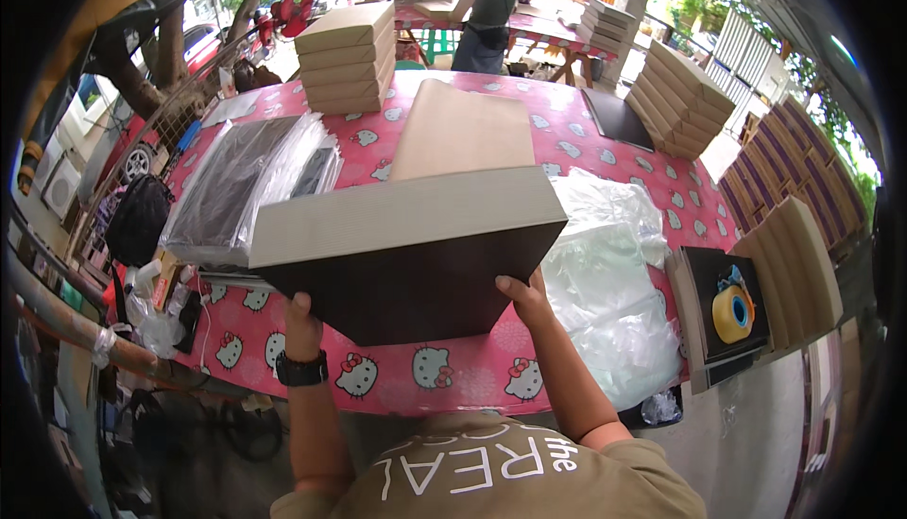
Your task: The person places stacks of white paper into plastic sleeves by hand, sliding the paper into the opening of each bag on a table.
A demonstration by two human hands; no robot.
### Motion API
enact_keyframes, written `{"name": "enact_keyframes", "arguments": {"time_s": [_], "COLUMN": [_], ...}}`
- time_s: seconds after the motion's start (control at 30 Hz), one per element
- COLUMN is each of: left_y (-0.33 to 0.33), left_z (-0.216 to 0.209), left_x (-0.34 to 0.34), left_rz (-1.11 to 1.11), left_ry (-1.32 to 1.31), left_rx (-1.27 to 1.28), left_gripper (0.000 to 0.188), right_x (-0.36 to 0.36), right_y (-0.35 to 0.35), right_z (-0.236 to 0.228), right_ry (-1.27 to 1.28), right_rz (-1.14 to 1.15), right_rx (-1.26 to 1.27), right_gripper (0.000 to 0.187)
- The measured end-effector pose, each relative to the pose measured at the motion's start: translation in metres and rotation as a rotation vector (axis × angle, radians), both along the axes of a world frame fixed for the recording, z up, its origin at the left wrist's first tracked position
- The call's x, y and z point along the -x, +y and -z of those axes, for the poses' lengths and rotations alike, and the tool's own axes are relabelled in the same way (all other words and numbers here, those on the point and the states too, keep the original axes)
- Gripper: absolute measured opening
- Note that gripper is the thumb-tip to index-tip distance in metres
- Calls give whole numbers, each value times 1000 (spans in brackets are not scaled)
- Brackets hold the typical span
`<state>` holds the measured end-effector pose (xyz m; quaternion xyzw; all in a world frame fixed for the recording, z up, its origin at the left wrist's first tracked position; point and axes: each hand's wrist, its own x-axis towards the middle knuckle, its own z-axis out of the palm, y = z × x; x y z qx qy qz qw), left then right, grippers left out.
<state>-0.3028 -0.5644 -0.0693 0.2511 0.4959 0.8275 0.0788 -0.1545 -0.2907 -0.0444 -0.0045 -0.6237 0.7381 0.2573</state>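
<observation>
Between both hands I hold a thick stack of black sheets (406, 278), tilted above the table, its pale layered edge facing up and its black face toward me. My left hand (302, 328), with a dark watch on the wrist, grips the lower left side. At the right side my right hand (524, 297) is closed on the stack, thumb on the black face; the other fingers of both hands are hidden. Just beyond the stack lies a sheet of brown paper (468, 132). Clear plastic bags (609, 283) are spread beside my right hand.
On the pink patterned table (435, 368), plastic-covered black sheets (227, 184) lie left. Brown-wrapped packs stand in a far-left stack (345, 56) and a far-right stack (680, 99). A yellow tape dispenser (732, 314) rests at right. A person (487, 14) stands beyond the table.
</observation>
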Motion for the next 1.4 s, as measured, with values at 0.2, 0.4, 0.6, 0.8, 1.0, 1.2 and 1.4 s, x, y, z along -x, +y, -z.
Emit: {"name": "enact_keyframes", "arguments": {"time_s": [0.2,0.4,0.6,0.8,1.0,1.2,1.4], "left_y": [5,27,26,44,41,44,45], "left_z": [-8,-27,-31,-17,-31,-29,-33], "left_x": [5,-9,-15,2,-13,-8,-11], "left_rz": [-21,-172,-312,-446,-307,-376,-416], "left_ry": [-36,31,61,66,91,117,102], "left_rx": [84,-27,5,208,-88,-72,-38], "left_gripper": [58,56,63,71,53,49,54], "right_x": [12,14,35,32,28,29,34], "right_y": [-2,-2,15,21,10,11,15], "right_z": [-5,-3,33,31,16,12,19], "right_ry": [8,103,142,155,161,230,219], "right_rz": [8,191,283,250,353,206,273], "right_rx": [79,-124,-335,-183,-398,-314,-347], "right_gripper": [55,53,59,57,62,75,66]}}
